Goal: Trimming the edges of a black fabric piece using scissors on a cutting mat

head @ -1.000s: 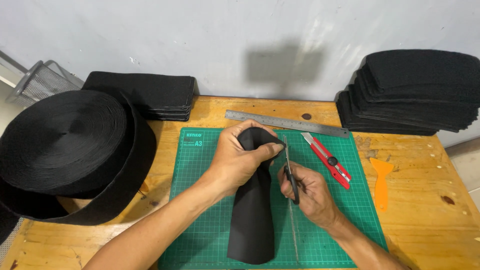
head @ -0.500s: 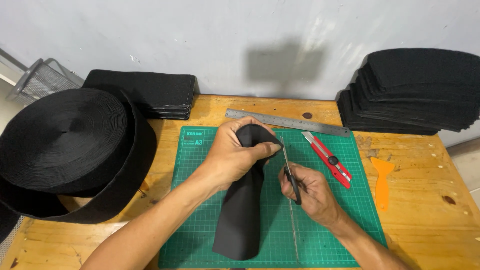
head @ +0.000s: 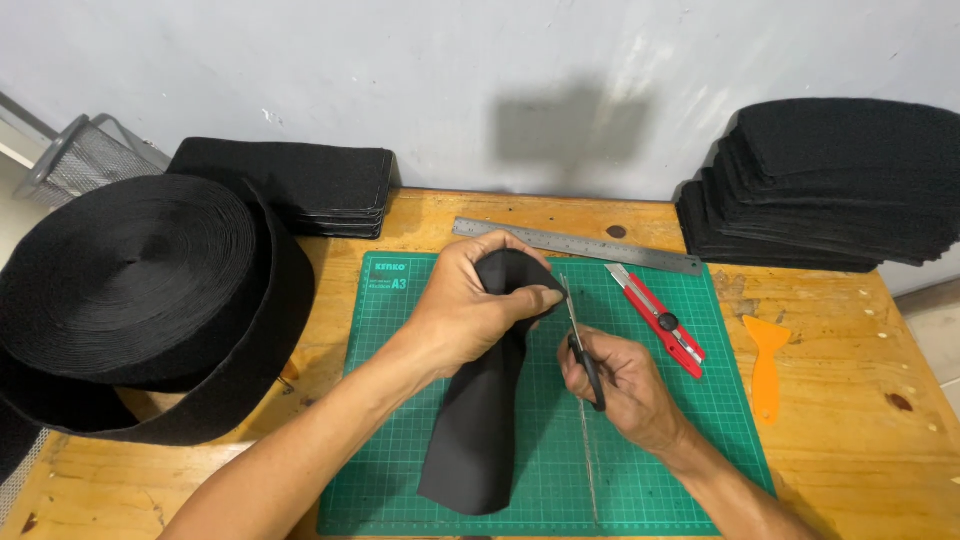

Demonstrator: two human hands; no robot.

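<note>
The left hand (head: pixel 470 315) is clamped around the folded top end of a black fabric strip (head: pixel 480 420), whose lower part lies on the green cutting mat (head: pixel 400 400) on the wooden bench (head: pixel 850 440). The right hand (head: pixel 625 385) is closed through the handles of black scissors (head: pixel 580 335), their blades pointing up just beside the held end. A steel ruler (head: pixel 580 245), a red utility knife (head: pixel 655 318) and an orange scraper (head: pixel 765 365) lie nearby, with a large black fabric roll (head: pixel 140 300) at the left.

The folded black felt strip (head: pixel 475 420) has swung its lower end leftward across the green cutting mat (head: pixel 690 450), now lying slanted rather than straight.
</note>
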